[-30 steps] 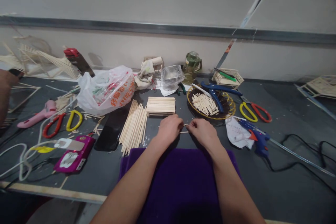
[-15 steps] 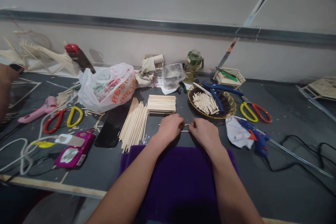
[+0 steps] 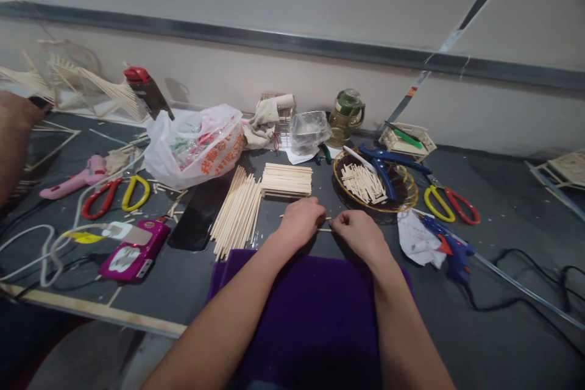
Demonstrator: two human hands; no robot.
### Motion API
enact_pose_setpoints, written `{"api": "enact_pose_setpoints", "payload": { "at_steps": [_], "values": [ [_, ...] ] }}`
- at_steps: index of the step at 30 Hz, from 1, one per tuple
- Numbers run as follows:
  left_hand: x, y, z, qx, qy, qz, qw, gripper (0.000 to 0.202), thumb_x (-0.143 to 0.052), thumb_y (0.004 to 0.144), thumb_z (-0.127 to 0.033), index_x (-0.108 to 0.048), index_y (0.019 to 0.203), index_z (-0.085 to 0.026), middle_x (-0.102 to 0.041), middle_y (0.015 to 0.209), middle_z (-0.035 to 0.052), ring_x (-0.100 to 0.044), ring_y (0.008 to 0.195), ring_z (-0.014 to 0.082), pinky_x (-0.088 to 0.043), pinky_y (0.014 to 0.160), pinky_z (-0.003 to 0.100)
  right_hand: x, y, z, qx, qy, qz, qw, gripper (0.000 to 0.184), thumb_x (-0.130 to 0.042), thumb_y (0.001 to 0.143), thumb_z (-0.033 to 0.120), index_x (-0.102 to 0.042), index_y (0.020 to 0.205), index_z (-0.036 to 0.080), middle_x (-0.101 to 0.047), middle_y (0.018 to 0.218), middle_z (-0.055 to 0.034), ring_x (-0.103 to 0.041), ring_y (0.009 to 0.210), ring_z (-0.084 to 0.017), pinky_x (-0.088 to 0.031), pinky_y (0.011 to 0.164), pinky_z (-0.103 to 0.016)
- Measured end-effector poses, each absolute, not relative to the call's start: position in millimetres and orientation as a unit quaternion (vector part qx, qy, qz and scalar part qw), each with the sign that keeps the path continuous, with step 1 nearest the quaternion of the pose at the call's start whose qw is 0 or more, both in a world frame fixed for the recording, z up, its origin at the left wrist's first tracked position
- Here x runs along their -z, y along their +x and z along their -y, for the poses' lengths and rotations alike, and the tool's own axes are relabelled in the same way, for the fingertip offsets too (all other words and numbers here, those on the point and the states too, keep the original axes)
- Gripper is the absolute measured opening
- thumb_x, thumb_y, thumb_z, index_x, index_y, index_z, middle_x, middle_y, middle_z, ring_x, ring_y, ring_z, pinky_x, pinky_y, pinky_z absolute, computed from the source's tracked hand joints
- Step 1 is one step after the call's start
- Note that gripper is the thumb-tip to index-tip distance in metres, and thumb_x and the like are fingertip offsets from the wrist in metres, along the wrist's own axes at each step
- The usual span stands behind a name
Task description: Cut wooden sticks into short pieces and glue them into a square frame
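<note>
Thin wooden sticks (image 3: 325, 230) lie low over the dark tabletop, spanning the gap between my two hands. My left hand (image 3: 301, 220) is closed at their left part, and a stick end pokes out to its left. At the right end, my right hand (image 3: 359, 231) has its fingers pinched on the sticks. My fingers hide most of their length. Just beyond my left hand stands a small block of stacked sticks (image 3: 287, 179). Left of that lies a loose pile of long sticks (image 3: 237, 210). A wicker basket (image 3: 404, 195) holding short sticks sits past my right hand.
A purple cloth (image 3: 315, 311) covers the near edge. To the right are a blue glue gun (image 3: 458, 259), crumpled paper (image 3: 419, 237) and scissors (image 3: 441, 198). Leftward lie a phone (image 3: 195, 219), a magenta box (image 3: 134, 253) and a plastic bag (image 3: 183, 158). Another person's arm (image 3: 13, 140) shows far left.
The view has tilted and shifted slightly, so the table's things appear a little further right. My hands stay closed at the sticks in nearly the same place.
</note>
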State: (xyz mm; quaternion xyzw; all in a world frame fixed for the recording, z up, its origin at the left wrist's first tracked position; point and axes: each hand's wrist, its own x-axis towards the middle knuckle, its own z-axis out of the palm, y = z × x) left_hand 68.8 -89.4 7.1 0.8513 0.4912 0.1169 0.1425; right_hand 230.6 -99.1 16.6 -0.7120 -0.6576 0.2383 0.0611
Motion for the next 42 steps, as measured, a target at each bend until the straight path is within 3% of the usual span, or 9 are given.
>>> {"api": "enact_pose_setpoints", "payload": {
  "at_steps": [11, 42],
  "values": [
    [-9, 69, 90, -0.112, 0.853, -0.489, 0.144, 0.021, -0.048, 0.087, -0.020, -0.069, 0.086, -0.021, -0.060, 0.083, 0.0042, -0.056, 0.081, 0.0175, -0.040, 0.067, 0.027, -18, 233, 99, -0.229, -0.711, 0.663, 0.054, 0.026, -0.054, 0.079, 0.037, -0.063, 0.061, 0.021, -0.064, 0.065, -0.0030, -0.054, 0.059, -0.013, -0.026, 0.052, -0.024],
    [-15, 60, 91, -0.120, 0.863, -0.462, 0.168, 0.017, -0.052, 0.081, -0.016, -0.067, 0.089, -0.019, -0.059, 0.085, 0.0040, -0.055, 0.083, 0.0177, -0.039, 0.067, 0.027, -20, 235, 98, -0.227, -0.696, 0.677, 0.067, 0.024, -0.054, 0.079, 0.034, -0.064, 0.063, 0.020, -0.065, 0.065, -0.0022, -0.055, 0.060, -0.014, -0.028, 0.053, -0.023]
  ]
}}
